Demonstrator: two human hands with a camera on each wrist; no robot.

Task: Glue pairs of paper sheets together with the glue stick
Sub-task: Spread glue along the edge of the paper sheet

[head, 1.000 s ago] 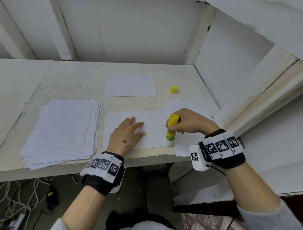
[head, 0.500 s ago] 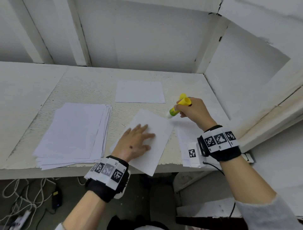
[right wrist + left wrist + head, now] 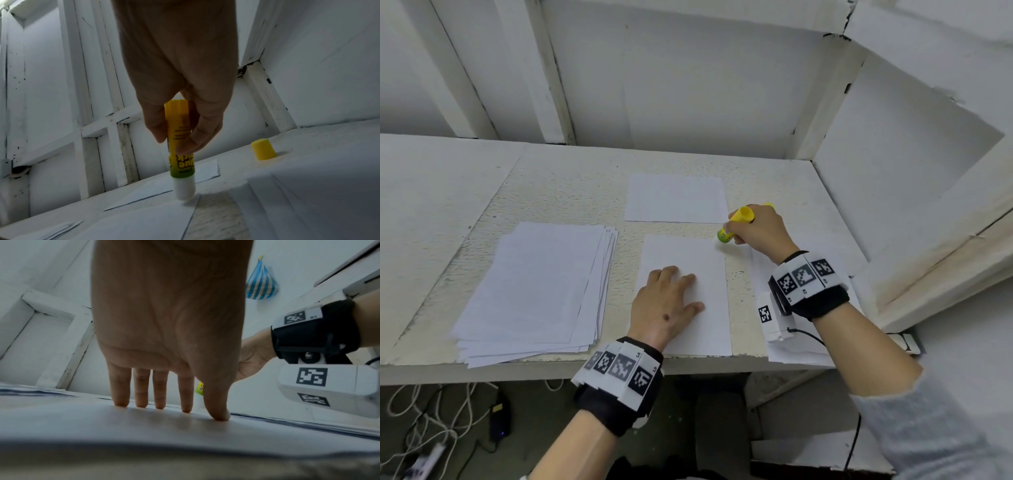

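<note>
- Glue stick [image 3: 732, 226]: white tip on the far right corner of the centre sheet [image 3: 685, 294], at 1 o'clock from the left hand [image 3: 666, 305]; barrel tilts up to 1 o'clock.
- Right hand [image 3: 758, 228] pinches the barrel, so it is nearer.
- Left hand spread flat, pressing the sheet.
- Sheet's long axis runs 12–6; judged stroke: toward 6.
- Right wrist view alone shows the yellow cap [image 3: 263, 151] clearly; the head view hides it.

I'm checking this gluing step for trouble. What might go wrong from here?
The glue stick tip sits at the sheet far right corner, so a stroke may smear the table. The left hand presses only the near half, so the far end may shift. The cap stands off, so glue could dry.
</note>
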